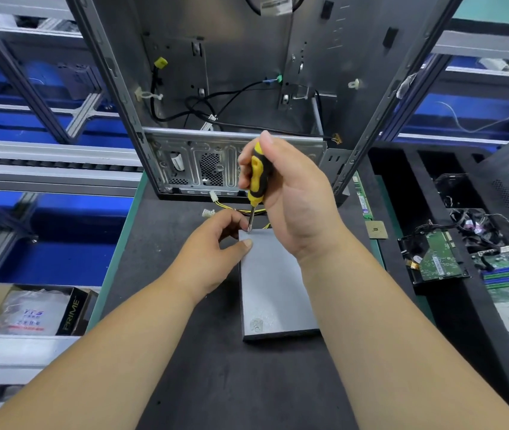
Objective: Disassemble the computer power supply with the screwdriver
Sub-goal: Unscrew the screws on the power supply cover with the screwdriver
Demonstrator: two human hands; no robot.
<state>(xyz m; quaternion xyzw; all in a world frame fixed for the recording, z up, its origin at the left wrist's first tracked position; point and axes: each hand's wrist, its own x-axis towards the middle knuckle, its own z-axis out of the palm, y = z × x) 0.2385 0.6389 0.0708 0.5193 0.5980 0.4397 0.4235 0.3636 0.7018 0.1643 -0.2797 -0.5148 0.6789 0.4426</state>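
- The flat grey metal power supply box (pixel 273 283) lies in the middle of the frame on the dark, slightly rough surface (pixel 166 243), long side running away from me.
- My right hand (pixel 293 197) is wrapped around the yellow and black screwdriver (pixel 258 178), which stands almost straight up. I think that is so the tip pushes down hard.
- The thin metal tip sits on the box's far left corner, where a screw seems to be. The screw is too small for me to see well.
- My left hand (pixel 216 243) pinches that same corner, thumb on top, fingers curled by the tip. I think it keeps the box from sliding.
- The box top looks smooth and dull, with a small round stamp near the close end.
- Yellow and black wires (pixel 248 211) come out of its far end, toward the open silver metal computer case (pixel 231 88) standing behind.
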